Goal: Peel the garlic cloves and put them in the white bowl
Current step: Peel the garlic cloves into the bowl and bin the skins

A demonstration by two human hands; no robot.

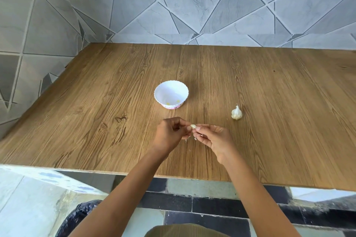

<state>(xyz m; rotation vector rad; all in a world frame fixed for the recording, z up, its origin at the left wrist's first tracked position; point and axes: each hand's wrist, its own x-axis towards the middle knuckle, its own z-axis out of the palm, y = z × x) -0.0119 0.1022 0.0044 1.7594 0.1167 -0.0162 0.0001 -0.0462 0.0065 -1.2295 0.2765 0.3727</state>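
Both hands are pinching one garlic clove (193,126) between them. The left hand (169,134) is holding it at the tips of thumb and forefinger with the other fingers curled, and the right hand (215,138) is meeting it from the opposite side, thumb and forefinger pressed to its end, evidently working the skin loose. The clove is being held just above the wooden table (96,111), towards its front edge, so in my judgement any peel is dropping onto the surface rather than into the bowl. The table is carrying everything for the task and is butting against a grey tiled wall (192,5). The white bowl (170,90) is standing upright just beyond the hands, within easy reach for dropping in a finished clove. The garlic bulb (236,113) is lying apart to the right of the bowl, on the right hand's side, presumably serving as the supply of further cloves. Small pale scraps (195,138), likely skin, are showing under the right fingers. Concealed or unclear: the fingertips are covering much of the clove, so how far it is peeled cannot be told. Two yellow marks are showing inside the bowl, whether print or contents cannot be told, and no peeled clove is plainly showing there. A dark object (81,215) below the table edge is being cut off by the left forearm.
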